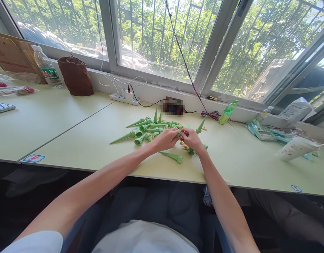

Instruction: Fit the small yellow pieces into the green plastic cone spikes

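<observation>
Left hand [166, 139] pinches a green piece [179, 134], right hand [191, 138] meeting it, grip too hidden to tell; spikes [146, 127] heap just beyond, leftward, on the bench [85, 140].

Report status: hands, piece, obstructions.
Left hand holding green piece; right hand meeting it, exact grip hidden. Green spikes and yellow fittings crowd close around both hands.

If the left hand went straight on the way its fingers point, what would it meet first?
Most likely the right hand, right in front of the left hand's fingers, by the green piece held there. The hands look nearly touching, but any gap in depth is unclear.
</observation>
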{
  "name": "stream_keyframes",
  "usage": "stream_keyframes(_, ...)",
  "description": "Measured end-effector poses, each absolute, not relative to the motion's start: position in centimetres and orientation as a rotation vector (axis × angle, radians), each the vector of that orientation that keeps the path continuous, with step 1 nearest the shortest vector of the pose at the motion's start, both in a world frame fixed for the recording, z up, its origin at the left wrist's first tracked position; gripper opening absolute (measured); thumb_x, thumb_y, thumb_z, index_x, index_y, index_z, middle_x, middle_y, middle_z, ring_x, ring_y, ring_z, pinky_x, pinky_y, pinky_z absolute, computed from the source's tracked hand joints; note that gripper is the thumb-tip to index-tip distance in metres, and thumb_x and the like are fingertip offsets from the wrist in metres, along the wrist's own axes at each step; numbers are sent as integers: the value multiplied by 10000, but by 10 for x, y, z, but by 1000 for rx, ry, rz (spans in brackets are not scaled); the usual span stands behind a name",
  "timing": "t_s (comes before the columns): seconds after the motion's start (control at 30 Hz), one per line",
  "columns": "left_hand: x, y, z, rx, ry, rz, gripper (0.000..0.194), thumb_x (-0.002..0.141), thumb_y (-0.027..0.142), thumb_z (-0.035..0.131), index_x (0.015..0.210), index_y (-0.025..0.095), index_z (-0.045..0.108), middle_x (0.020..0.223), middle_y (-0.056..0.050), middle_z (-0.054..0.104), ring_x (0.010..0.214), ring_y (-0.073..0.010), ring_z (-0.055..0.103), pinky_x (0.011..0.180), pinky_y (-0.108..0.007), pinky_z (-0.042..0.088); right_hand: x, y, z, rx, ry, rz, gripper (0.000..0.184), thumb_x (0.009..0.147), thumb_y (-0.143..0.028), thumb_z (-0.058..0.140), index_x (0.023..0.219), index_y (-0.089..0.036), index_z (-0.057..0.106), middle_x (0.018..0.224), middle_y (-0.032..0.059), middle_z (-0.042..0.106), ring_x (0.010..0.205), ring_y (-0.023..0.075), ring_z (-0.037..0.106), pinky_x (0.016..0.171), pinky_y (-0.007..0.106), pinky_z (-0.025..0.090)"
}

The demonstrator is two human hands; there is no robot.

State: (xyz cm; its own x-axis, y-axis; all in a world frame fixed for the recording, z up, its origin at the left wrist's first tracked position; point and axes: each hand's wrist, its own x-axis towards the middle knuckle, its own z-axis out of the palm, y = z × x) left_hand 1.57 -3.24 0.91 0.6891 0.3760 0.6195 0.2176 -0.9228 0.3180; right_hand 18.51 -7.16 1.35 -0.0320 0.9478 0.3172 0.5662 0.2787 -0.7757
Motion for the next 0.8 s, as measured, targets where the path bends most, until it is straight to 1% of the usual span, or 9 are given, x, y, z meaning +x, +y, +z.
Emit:
stream_keyframes(0.3, 16, -33, 10, 2627, 484, 1082, 183, 917, 224, 454, 760, 173, 532, 758, -48, 595, 646, -145, 513, 609, -273, 378, 183, -73, 16, -1358, -1684, 641, 179, 784, -321, 486, 732, -182, 586, 534, -23, 511, 500, 111, 455, 496, 230, 369)
stream_keyframes(0.53, 17, -33, 10, 2620, 514, 1089, 163, 908, 207, 461, 760, 176, 522, 764, -47, 595, 653, -146, 511, 616, -279, 383, 185, -70, 13, -1358, -1675, 648, 212, 804, -370, 504, 725, -187, 576, 544, -22, 519, 472, 101, 440, 473, 226, 366)
stream_keyframes(0.67, 18, -31, 10, 2563, 601, 1159, 138, 898, 176, 461, 771, 177, 517, 761, -45, 590, 662, -153, 513, 618, -282, 386, 184, -67, 11, -1330, -1642, 686, 286, 832, -455, 516, 722, -193, 553, 587, -3, 558, 439, 91, 425, 444, 230, 364)
stream_keyframes(0.8, 17, -30, 12, 2483, 665, 1223, 146, 902, 177, 466, 763, 180, 512, 758, -39, 591, 689, -158, 529, 648, -279, 402, 182, -67, 12, -1301, -1609, 695, 372, 836, -554, 523, 765, -191, 568, 645, 19, 593, 437, 96, 457, 441, 243, 395)
